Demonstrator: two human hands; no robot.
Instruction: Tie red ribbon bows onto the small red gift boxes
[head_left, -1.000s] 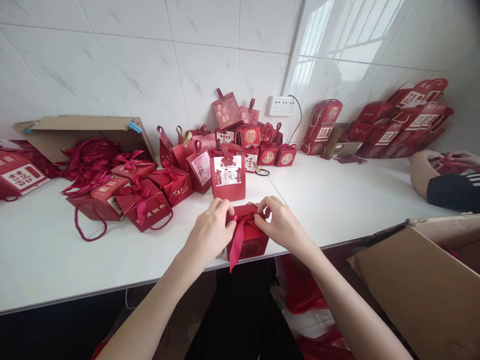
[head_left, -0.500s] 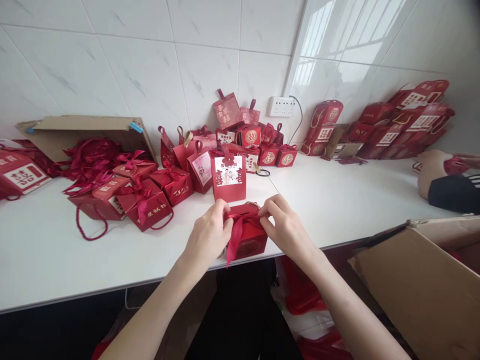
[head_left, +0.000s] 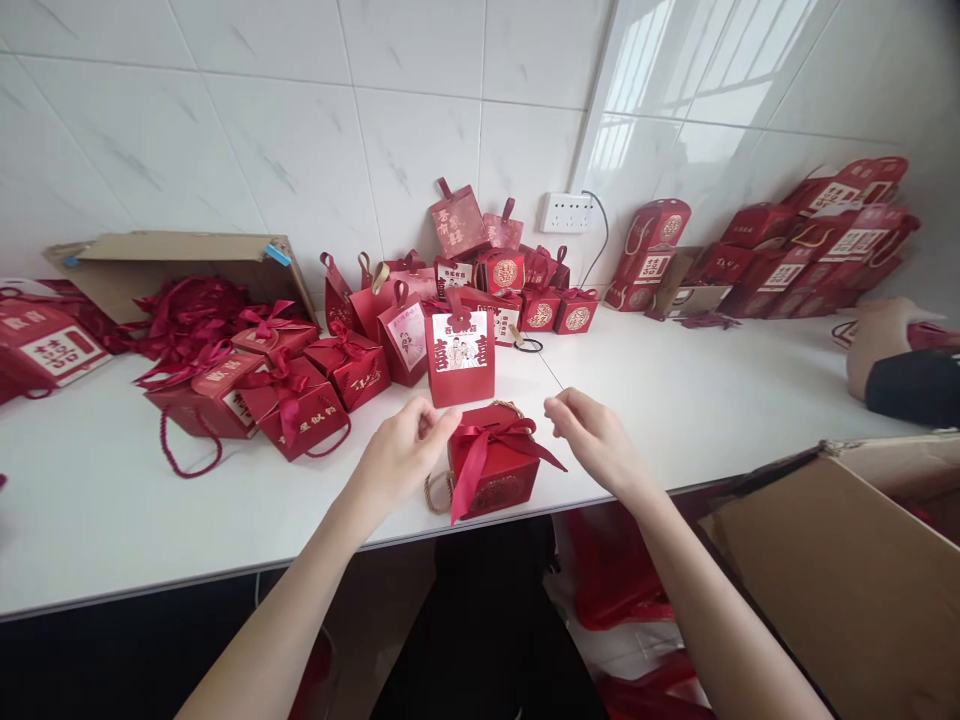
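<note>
A red gift box (head_left: 504,478) with gold rope handles stands at the front edge of the table, tied on top with a red ribbon bow (head_left: 499,436) whose tails hang down over its front and right side. My left hand (head_left: 409,445) is just left of the bow, fingers curled in and thumb tip close to the ribbon, with nothing seen in it. To the right, my right hand (head_left: 596,435) hovers apart from the box, thumb and fingers drawn together, holding nothing visible. Directly behind stands a red box with a printed couple (head_left: 461,370).
Several red boxes with bows (head_left: 296,405) sit at left, before an open carton (head_left: 172,245) full of ribbon. More red boxes line the wall near a power strip (head_left: 568,212). At right are stacked boxes (head_left: 810,245), another person's arm (head_left: 870,345) and a large cardboard box (head_left: 832,560).
Both my hands have let go of the ribbon and moved outward, left and right. The bow's right tail now hangs free over the box.
</note>
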